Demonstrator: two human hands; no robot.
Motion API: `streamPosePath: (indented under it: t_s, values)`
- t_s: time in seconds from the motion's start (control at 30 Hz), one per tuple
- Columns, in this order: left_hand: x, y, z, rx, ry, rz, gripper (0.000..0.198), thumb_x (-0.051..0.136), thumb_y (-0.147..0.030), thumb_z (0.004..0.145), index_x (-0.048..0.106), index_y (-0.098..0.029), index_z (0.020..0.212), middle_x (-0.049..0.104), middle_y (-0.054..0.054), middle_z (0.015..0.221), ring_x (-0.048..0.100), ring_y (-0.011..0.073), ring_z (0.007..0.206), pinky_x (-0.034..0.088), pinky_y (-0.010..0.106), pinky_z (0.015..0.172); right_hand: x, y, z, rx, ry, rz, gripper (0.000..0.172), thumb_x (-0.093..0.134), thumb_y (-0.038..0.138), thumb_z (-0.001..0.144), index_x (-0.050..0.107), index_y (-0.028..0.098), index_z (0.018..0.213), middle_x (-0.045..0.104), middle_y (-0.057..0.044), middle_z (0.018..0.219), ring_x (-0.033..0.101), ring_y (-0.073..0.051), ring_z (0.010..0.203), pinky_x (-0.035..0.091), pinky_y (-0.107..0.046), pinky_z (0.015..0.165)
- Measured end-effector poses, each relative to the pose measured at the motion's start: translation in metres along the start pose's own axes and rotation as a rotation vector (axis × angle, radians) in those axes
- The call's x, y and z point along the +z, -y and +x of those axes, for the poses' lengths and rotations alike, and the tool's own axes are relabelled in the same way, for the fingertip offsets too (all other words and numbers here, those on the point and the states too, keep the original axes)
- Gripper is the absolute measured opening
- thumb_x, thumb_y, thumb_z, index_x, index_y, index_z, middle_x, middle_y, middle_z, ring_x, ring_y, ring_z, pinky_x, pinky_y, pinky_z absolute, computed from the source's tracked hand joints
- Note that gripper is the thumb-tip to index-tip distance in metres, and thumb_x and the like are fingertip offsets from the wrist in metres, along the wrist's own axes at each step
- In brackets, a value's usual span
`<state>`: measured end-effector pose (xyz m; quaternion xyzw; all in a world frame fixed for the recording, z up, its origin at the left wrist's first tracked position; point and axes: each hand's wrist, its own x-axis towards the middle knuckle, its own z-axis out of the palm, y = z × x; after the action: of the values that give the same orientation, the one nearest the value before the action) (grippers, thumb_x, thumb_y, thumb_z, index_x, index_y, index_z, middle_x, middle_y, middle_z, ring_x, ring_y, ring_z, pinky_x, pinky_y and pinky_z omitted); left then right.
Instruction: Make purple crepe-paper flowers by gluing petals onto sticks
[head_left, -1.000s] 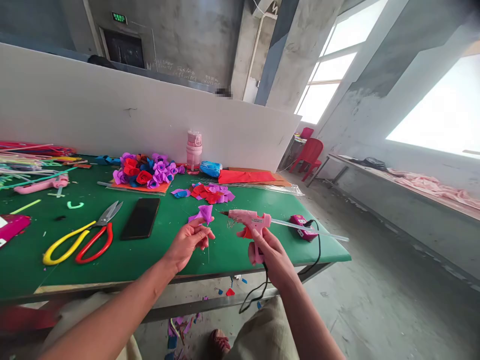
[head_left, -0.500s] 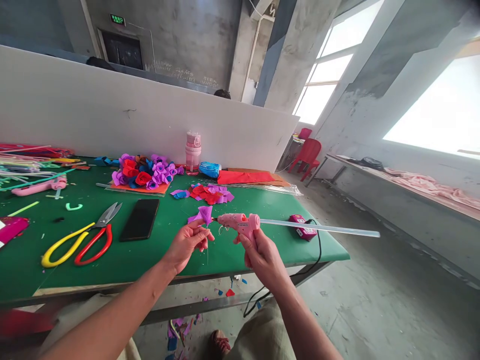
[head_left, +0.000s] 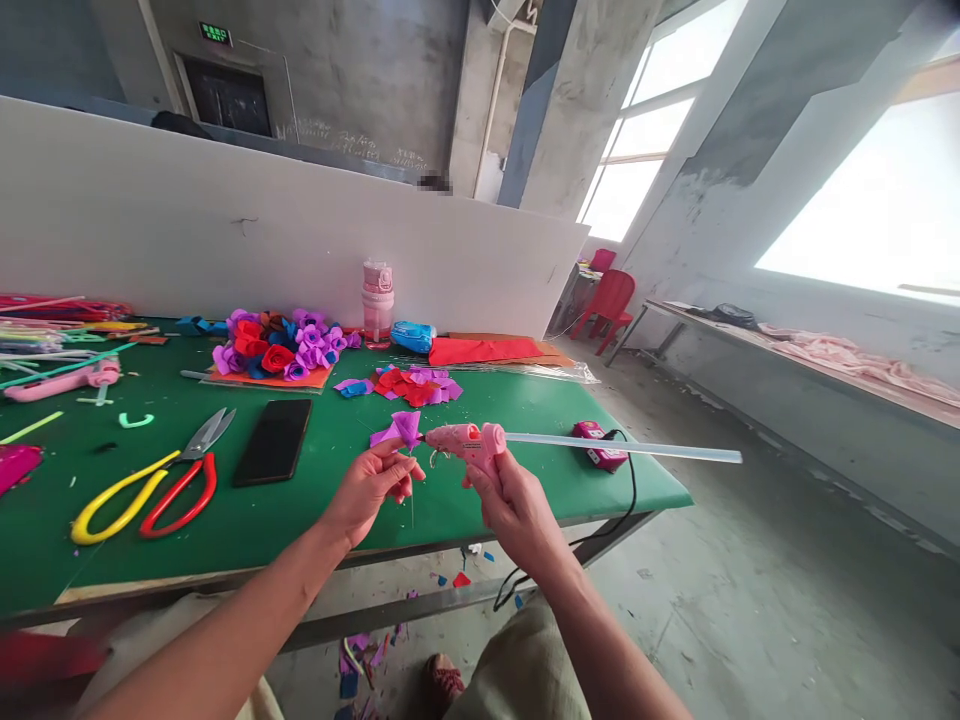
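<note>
In my left hand [head_left: 377, 487] is a purple paper flower [head_left: 403, 428], pinched between the fingertips, with a thin wire hanging below. My right hand [head_left: 514, 503] grips the handle of a pink hot glue gun [head_left: 466, 441], its nozzle pointing left and at the flower's side. Whether the nozzle touches the paper I cannot tell. A long clear glue stick [head_left: 637, 448] sticks out of the gun's back. Behind the hands lie loose red and purple paper petals [head_left: 420, 386], and further left a heap of finished paper flowers [head_left: 281, 345].
Scissors [head_left: 161, 475] and a black phone [head_left: 272, 442] lie left on the green table [head_left: 202, 555]. A second pink glue gun [head_left: 67, 382] is farther left. A pink bottle [head_left: 378, 305] stands by the white partition [head_left: 300, 230]. A magenta power box [head_left: 599, 446] with a cord sits at right.
The view has shifted slightly, so most things appear a little further left. Both hands keep their hold, with the glue gun's nozzle still at the flower.
</note>
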<state>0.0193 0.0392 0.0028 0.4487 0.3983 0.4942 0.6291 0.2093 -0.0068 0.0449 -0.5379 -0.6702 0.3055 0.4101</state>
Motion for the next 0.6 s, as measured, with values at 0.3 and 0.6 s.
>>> streamPosePath:
  t_s: [0.3, 0.6]
  values:
    - [0.0014, 0.0002, 0.0012, -0.006, -0.005, 0.008, 0.036, 0.073, -0.034, 0.067, 0.061, -0.016, 0.097, 0.066, 0.001, 0.066, 0.049, 0.0098, 0.052, 0.036, 0.024, 0.050, -0.0019, 0.0030, 0.0006, -0.067, -0.057, -0.113, 0.026, 0.046, 0.034, 0.086, 0.060, 0.022, 0.105, 0.060, -0.001, 0.066, 0.048, -0.017, 0.056, 0.034, -0.026, 0.055]
    - [0.0033, -0.0002, 0.0007, -0.005, -0.013, 0.012, 0.034, 0.074, -0.034, 0.066, 0.061, -0.016, 0.092, 0.065, 0.002, 0.066, 0.048, 0.0101, 0.051, 0.036, 0.024, 0.049, -0.0022, 0.0031, 0.0006, -0.066, -0.035, -0.154, 0.031, 0.043, 0.033, 0.088, 0.055, 0.022, 0.115, 0.065, -0.003, 0.074, 0.054, -0.020, 0.061, 0.036, -0.027, 0.058]
